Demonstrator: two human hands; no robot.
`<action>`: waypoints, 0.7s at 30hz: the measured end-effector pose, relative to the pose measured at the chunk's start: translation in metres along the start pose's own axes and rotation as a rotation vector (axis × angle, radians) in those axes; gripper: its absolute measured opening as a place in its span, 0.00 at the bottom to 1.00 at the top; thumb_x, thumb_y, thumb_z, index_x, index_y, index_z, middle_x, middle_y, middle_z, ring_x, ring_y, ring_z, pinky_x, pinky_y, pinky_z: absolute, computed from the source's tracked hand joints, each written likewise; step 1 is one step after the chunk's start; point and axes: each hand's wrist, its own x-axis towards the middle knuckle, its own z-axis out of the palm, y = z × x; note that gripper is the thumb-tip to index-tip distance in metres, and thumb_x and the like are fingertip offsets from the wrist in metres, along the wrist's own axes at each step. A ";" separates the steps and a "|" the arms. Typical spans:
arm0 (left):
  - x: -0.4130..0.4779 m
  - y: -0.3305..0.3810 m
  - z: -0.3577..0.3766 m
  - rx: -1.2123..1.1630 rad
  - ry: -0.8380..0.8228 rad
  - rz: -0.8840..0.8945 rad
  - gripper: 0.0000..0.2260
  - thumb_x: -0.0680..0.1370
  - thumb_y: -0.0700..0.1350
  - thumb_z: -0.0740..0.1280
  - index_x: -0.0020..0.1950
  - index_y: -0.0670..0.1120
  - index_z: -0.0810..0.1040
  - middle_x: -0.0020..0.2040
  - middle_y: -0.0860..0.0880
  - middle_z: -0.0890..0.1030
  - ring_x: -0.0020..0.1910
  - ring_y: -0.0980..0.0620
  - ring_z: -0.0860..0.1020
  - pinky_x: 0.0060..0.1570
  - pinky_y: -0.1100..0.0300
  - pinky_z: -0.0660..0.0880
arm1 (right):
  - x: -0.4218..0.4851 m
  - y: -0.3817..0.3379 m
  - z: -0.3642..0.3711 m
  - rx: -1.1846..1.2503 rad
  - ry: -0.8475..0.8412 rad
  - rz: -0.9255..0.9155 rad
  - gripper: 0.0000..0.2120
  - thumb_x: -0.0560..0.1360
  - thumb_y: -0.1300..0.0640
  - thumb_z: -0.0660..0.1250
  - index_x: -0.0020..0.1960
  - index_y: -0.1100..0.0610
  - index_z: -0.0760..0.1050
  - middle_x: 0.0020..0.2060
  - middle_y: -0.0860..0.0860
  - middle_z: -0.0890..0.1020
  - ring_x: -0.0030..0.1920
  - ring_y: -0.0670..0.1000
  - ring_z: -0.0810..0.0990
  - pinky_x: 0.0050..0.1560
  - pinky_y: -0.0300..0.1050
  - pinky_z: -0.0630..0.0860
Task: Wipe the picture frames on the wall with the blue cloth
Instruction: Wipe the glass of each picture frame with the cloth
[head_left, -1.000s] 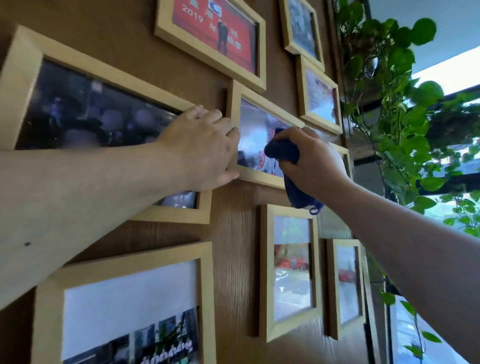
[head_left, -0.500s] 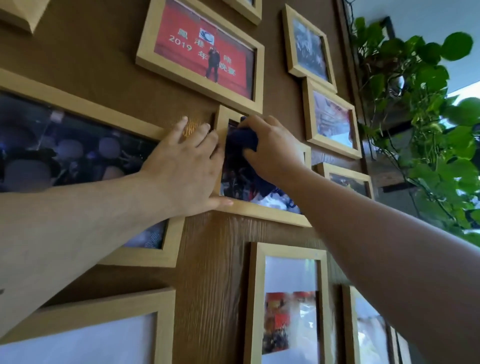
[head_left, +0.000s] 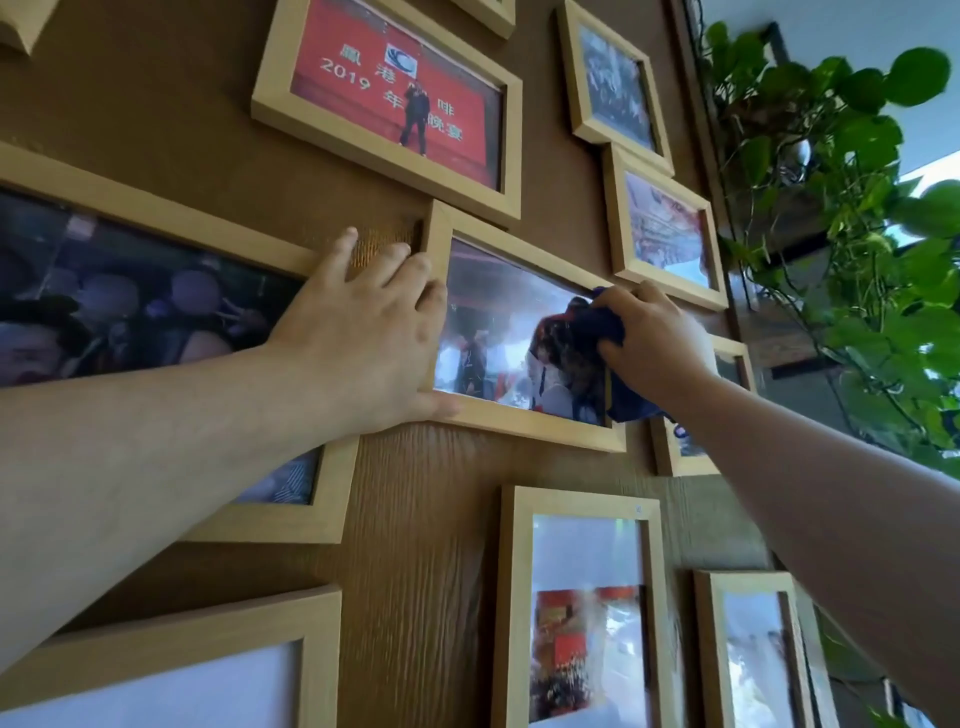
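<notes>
Left hand (head_left: 363, 338) lies flat, steadying the light frame (head_left: 524, 421); right hand (head_left: 657, 340) bunches the soft cloth (head_left: 597, 325) against fragile glass.

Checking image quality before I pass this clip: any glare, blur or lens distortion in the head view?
Head view: daylight from the window side puts pale glare on the glass of the middle frame and the lower frame; wide-angle bending skews the frame edges; the blue cloth under the right hand looks slightly soft; the left hand is sharp; the plant is partly backlit.
</notes>
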 end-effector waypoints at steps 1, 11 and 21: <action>0.000 0.000 0.001 -0.005 0.005 -0.002 0.46 0.69 0.75 0.53 0.77 0.44 0.54 0.77 0.42 0.56 0.77 0.43 0.52 0.74 0.38 0.50 | 0.000 0.000 0.000 -0.008 -0.004 0.013 0.18 0.73 0.53 0.65 0.62 0.48 0.68 0.58 0.55 0.73 0.48 0.57 0.75 0.39 0.48 0.73; 0.001 0.001 0.004 -0.011 0.023 -0.011 0.45 0.70 0.75 0.52 0.76 0.45 0.56 0.77 0.42 0.56 0.77 0.43 0.51 0.73 0.36 0.49 | 0.003 -0.088 -0.015 0.164 0.059 -0.342 0.20 0.73 0.52 0.67 0.64 0.50 0.70 0.56 0.53 0.73 0.47 0.48 0.69 0.41 0.43 0.68; 0.002 0.000 0.006 -0.033 0.031 -0.012 0.46 0.69 0.74 0.55 0.76 0.44 0.57 0.76 0.42 0.59 0.76 0.43 0.54 0.72 0.34 0.52 | -0.025 -0.010 -0.013 -0.196 -0.150 -0.095 0.20 0.74 0.52 0.65 0.65 0.48 0.66 0.56 0.54 0.73 0.46 0.55 0.76 0.38 0.47 0.72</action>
